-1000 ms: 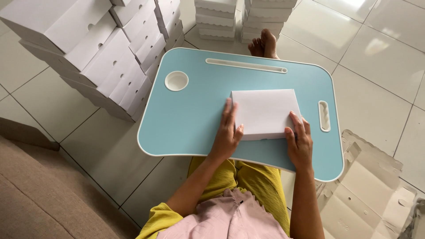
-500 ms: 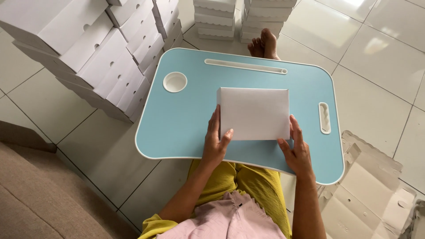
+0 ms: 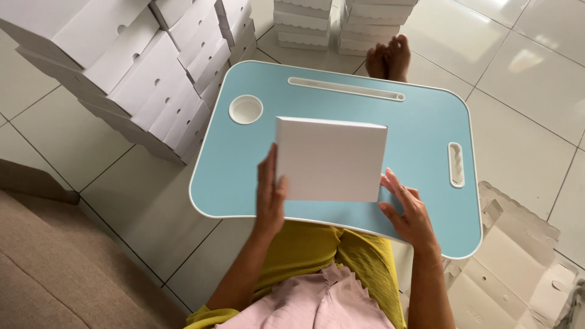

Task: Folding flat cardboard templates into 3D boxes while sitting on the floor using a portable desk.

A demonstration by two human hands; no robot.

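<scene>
At the far left, a brown cushioned edge [image 3: 42, 268] meets the pale tiled floor [image 3: 73, 134], and above it leaning rows of white folded boxes [image 3: 140, 73] with small round holes run up to the left rim of a light blue lap table [image 3: 420, 128]. More stacks of the same white boxes [image 3: 341, 24] stand on the floor past the table's far edge. The table has a round white cup recess [image 3: 245, 109] near its left corner, a long narrow slot [image 3: 345, 89] along the far side and a short handle cutout [image 3: 456, 164] on the right. The left hand [image 3: 270, 195] rests flat, fingers straight and pointing away, against the left side of a closed white square box [image 3: 332, 159], its thumb lying on the box's top near the lower left corner. The box sits over the middle of the table, its near edge raised a little; whether its far edge touches the surface cannot be told. The right hand [image 3: 409, 210] has its fingertips spread against the box's lower right corner, so the box is steadied between the two hands rather than clasped. Beyond the table's far rim, bare feet [image 3: 390, 58] rest on the tiles. At the far right, flat unfolded box blanks [image 3: 518, 256] with scalloped edges lie on the floor beside the table.
</scene>
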